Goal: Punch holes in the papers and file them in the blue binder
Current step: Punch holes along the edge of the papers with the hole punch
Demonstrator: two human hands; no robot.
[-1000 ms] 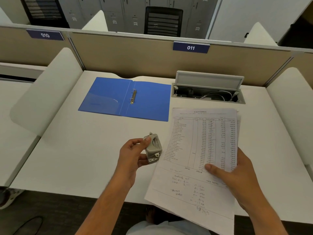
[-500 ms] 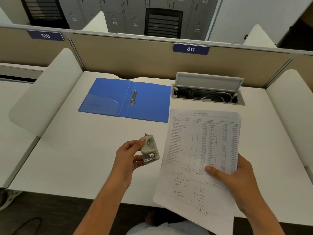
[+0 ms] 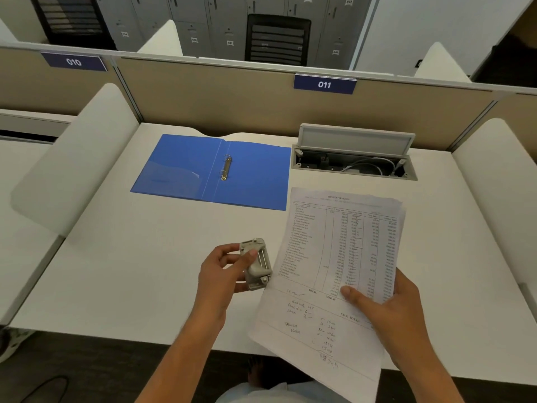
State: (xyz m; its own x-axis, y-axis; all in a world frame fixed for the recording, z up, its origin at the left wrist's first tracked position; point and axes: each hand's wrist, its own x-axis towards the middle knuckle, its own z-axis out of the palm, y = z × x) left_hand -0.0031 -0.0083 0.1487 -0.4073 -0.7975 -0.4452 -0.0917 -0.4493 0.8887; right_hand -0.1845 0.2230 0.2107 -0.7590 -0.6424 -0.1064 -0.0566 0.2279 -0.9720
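Open blue binder (image 3: 180, 170) on white desk (image 3: 130, 257)

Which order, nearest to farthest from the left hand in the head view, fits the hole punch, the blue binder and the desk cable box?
From the left hand:
1. Hole punch, held in that hand's grip.
2. Blue binder, open on the desk, straight ahead.
3. Cable box, lid up, at the back right.

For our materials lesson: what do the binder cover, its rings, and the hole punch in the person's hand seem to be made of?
Blue binder cover: probably smooth plastic, judging by the soft sheen and a clear inner pocket. Binder rings: metal, shiny with a brassy glint. Hole punch in the left hand: grey body, likely painted metal or hard plastic, with bright metal pins and rivets; the view leaves the body open.
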